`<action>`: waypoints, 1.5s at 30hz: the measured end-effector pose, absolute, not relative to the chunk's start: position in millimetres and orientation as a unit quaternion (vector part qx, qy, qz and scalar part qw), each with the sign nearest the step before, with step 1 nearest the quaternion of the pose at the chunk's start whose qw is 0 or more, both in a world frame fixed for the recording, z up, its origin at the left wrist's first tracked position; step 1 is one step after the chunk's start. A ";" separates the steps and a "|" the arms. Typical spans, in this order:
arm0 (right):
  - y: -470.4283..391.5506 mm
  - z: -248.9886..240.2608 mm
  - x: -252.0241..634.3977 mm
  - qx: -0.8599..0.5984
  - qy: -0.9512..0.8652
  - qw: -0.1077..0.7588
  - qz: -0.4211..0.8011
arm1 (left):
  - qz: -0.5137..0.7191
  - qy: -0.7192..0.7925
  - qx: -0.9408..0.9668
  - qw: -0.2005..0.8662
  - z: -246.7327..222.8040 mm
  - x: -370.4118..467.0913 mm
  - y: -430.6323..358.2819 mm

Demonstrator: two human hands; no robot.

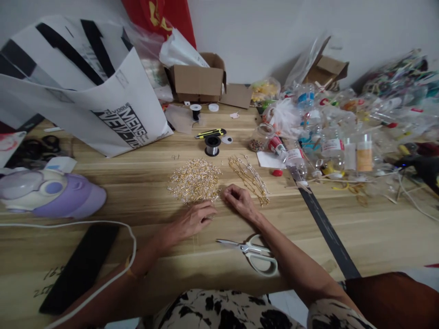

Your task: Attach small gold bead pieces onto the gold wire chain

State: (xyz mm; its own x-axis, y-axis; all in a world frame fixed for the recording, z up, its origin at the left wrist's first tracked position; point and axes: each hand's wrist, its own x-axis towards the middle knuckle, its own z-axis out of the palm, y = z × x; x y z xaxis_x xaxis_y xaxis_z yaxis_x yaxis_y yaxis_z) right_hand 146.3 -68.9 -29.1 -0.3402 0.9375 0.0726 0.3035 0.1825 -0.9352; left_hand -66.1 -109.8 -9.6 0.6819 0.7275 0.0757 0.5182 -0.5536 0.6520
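Observation:
A pile of small gold and clear beaded pieces lies on the wooden table. At its lower edge is my left hand, fingers bent together over something small that I cannot make out. My right hand is just right of the pile, its thumb and index finger pinched; whatever is between them is too small to name. Gold and clear beaded chains lie beyond my right hand. Scissors with pale handles rest near my right forearm. Behind the pile stands a spool of wire, with a yellow cutter behind it.
A large white bag and a purple object stand on the left, above a black slab and white cable. A cardboard box is at the back. Plastic bottles crowd the right beside a dark strip.

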 end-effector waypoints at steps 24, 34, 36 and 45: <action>-70.9 -30.7 146.3 -0.468 -0.727 0.324 0.385 | 0.100 0.430 0.890 0.115 1.6 -65.5 -129.6; -70.6 -30.5 146.1 -0.450 -0.721 0.333 0.408 | 0.124 0.412 0.893 0.133 4.4 -58.5 -121.2; -70.3 -30.8 146.4 -0.450 -0.721 0.335 0.407 | 0.130 0.419 0.887 0.145 7.6 -53.8 -119.3; -68.5 -33.0 147.3 -0.449 -0.706 0.354 0.417 | 0.202 0.404 0.859 0.242 25.8 -31.2 -112.0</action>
